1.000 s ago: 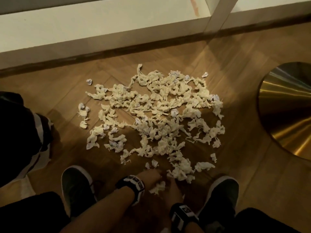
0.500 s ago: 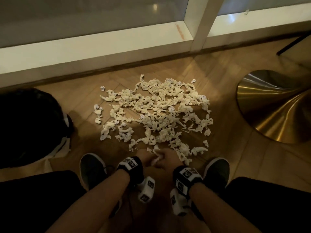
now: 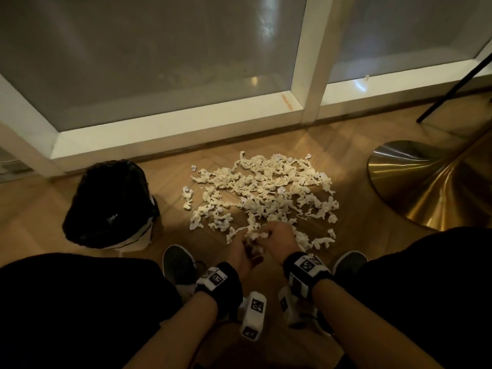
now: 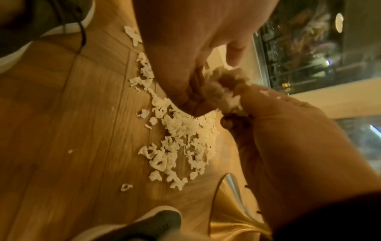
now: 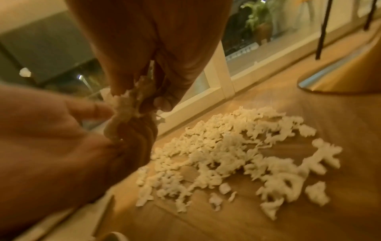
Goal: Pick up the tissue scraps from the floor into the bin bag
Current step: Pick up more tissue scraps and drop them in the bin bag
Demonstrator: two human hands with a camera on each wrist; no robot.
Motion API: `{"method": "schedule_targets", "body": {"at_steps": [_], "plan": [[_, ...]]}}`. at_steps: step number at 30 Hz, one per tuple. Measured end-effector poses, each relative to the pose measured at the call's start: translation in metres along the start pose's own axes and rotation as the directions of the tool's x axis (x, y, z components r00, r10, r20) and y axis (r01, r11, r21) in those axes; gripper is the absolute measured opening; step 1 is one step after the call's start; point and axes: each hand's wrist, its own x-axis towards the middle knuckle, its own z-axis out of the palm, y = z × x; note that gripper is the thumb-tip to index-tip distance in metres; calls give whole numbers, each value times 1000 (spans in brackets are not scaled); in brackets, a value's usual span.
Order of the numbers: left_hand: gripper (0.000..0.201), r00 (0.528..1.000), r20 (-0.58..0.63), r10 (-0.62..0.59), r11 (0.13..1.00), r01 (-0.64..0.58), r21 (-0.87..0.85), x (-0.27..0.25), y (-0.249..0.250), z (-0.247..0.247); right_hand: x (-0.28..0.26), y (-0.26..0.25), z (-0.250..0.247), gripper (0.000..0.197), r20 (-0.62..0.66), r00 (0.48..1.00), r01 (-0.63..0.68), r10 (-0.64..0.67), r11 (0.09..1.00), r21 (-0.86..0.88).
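A wide pile of white tissue scraps lies on the wooden floor in front of me. A clump of scraps is lifted just above the pile's near edge, held between both hands. My left hand grips it from the left with curled fingers, and my right hand pinches it from the right. In the left wrist view the clump sits between the two sets of fingertips. In the right wrist view it hangs from my right hand's fingers. The black bin bag stands to the left of the pile, a hand's reach away.
A brass cone-shaped base stands on the floor at the right. A white window frame runs behind the pile, and a thin black leg leans at the far right. My two shoes flank the hands.
Both hands have risen from the floor, closing on a clump of scraps. The head view has tilted up, so the bin bag and the window show more fully.
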Motion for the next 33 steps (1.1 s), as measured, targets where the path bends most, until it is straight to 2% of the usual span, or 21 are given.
{"method": "schedule_targets", "body": {"at_steps": [3,7,10,12,14,15,16,18,21,23,24,26,27,30,33], "plan": [[35,999,28,26,986,-21,-164,-19,-9,-7,-18,-7,14,13,15,999,43,-44,998,55],[22,992,114,57,980,-34,-197,-43,-14,-21,-38,2,33,12,52,989,137,-140,989,63],[19,989,115,94,989,-80,-122,-45,-13,-28,-40,9,33,18,19,971,237,-237,966,-102],[9,988,153,26,990,-3,-144,-38,-8,-27,-42,9,33,30,36,951,305,-307,914,-268],[20,995,92,42,977,-22,-210,-31,-9,-29,-46,6,37,61,103,926,372,-363,834,-409],[27,996,52,73,984,-63,-169,-27,-11,-31,-47,7,40,75,138,920,387,-366,802,-454],[31,998,33,54,989,-49,-143,-24,-11,-35,-47,9,43,81,159,924,381,-348,793,-475],[32,1000,21,22,987,-18,-157,-20,-13,-37,-44,15,47,74,166,933,359,-320,794,-490],[33,999,33,8,962,1,-272,-12,-21,-35,-32,28,49,43,122,951,308,-284,839,-449],[37,998,58,-19,933,38,-359,-7,-25,-36,-26,26,49,14,64,968,250,-242,929,-274],[41,998,48,-29,934,44,-354,-4,-24,-35,-24,24,49,11,48,972,235,-230,956,-178],[42,998,44,-47,940,59,-337,-3,-23,-35,-21,24,49,25,48,970,241,-239,969,-53],[41,998,52,-44,936,60,-347,-4,-21,-35,-19,25,49,24,60,969,242,-240,970,-34],[44,1000,-24,-10,950,2,-312,2,-18,-38,-20,26,50,3,120,954,287,-275,953,-92],[43,997,-52,54,968,-65,-243,3,-9,-43,-16,29,54,31,192,907,412,-375,885,-216]]}}
